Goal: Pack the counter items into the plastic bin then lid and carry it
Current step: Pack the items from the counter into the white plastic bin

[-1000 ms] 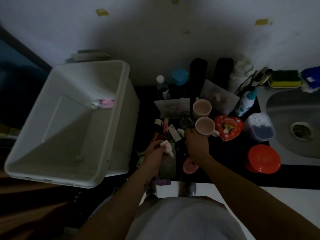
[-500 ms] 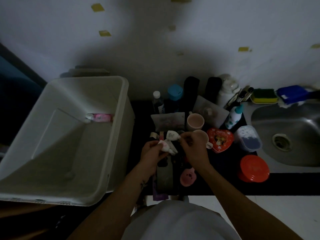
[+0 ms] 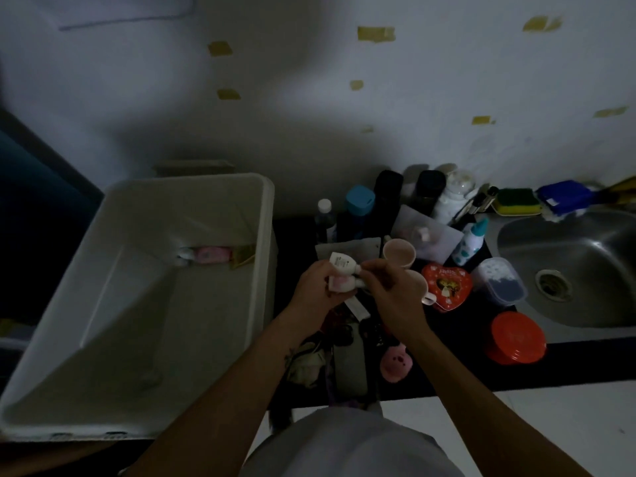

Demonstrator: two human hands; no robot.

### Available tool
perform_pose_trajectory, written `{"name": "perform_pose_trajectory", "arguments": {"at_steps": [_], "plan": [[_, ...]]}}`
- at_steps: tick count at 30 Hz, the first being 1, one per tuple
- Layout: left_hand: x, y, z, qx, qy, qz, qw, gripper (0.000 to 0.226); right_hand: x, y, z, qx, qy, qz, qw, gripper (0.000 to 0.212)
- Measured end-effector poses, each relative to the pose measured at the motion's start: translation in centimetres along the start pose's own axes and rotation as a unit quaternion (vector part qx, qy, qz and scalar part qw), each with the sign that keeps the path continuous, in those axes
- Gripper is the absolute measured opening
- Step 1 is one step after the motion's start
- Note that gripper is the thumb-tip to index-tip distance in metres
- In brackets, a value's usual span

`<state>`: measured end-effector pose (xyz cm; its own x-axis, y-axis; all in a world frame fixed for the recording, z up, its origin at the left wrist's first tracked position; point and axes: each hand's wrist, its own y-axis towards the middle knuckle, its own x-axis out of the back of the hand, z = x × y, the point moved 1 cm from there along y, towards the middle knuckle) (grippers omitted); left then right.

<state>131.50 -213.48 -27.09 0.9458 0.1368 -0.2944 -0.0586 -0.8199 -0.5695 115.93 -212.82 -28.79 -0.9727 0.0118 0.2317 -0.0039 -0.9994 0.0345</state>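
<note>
On my feed the white plastic bin [image 3: 265, 270] takes up the left side, open-topped and with no lid on it, standing just beside the left end of the black tabletop [image 3: 457, 376]. The steel sink [image 3: 585, 297] is set into the right end. Both hands are up over the middle of the clutter, close together. My view has the left hand [image 3: 315, 287] curled round two small tubes [image 3: 339, 275], one white above and one pink-marked below. The right hand [image 3: 390, 294] has its fingertips pinched on the cap end of the upper one. So both hands are clamped on the same pair, held above the tabletop and outside the bin.

To the right of the hands a round red tub [image 3: 516, 339] sits near the front edge. A red heart-shaped tin [image 3: 445, 287] lies behind it, and a pale mug [image 3: 399, 253] stands upright just past the right hand. Dark bottles line the wall, too dim for me to read. Inside the bin a pink tube [image 3: 210, 254] lies against the far wall.
</note>
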Motion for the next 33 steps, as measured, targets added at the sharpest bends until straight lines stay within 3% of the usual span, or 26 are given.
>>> {"name": "perform_pose_trajectory", "arguments": {"at_steps": [6,9,15,18,21,28,33], "plan": [[0.7,-0.1,0.7,-0.006,0.007,-0.048,0.999,0.030,-0.6,-1.3,0.5,-0.020,0.017,0.004,1.000,0.011],[1.2,-0.3,1.2,-0.028,0.001,-0.066,0.997,0.028,-0.5,-2.0,-2.1,-0.075,-0.002,0.000,0.997,0.016],[1.8,-0.7,2.4,-0.029,0.015,-0.146,0.989,0.020,-0.6,-3.4,-8.4,-0.139,-0.141,0.107,0.974,0.026],[1.5,-1.7,3.1,-0.013,-0.004,-0.158,0.987,0.015,-0.7,-3.1,-9.7,-0.121,-0.194,0.152,0.962,0.028],[1.4,-2.6,3.7,-0.009,-0.009,-0.183,0.983,0.027,-1.1,-2.4,-10.8,-0.076,-0.245,0.188,0.948,0.026],[1.0,-3.7,4.4,0.012,-0.017,-0.187,0.982,0.036,-1.6,-1.2,-13.1,-0.105,-0.360,0.252,0.892,0.034],[0.6,-4.3,4.6,0.008,-0.028,-0.179,0.983,0.040,-1.6,-0.7,-13.1,-0.086,-0.347,0.221,0.908,0.024]]}}
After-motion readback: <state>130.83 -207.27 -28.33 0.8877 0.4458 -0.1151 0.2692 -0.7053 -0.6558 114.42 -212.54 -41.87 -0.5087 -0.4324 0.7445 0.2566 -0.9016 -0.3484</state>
